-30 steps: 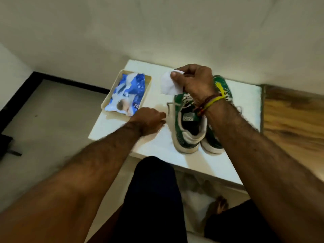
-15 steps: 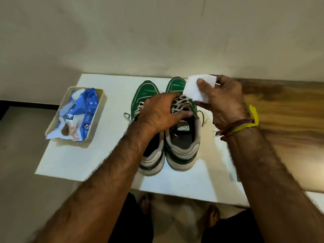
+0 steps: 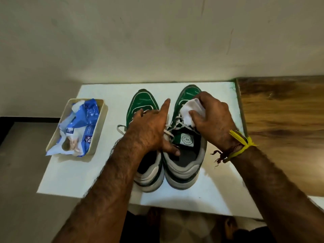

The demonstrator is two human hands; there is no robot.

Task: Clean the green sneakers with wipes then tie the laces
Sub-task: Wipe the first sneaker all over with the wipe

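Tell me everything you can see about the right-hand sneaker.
The right sneaker has a green upper with white trim, grey-white collar and sole, loose white laces, and a tongue with a round label. It stands upright on the white table, toe away, beside the left sneaker. The right hand holds a white wipe against its forefoot; the thumb of the left hand touches its collar.
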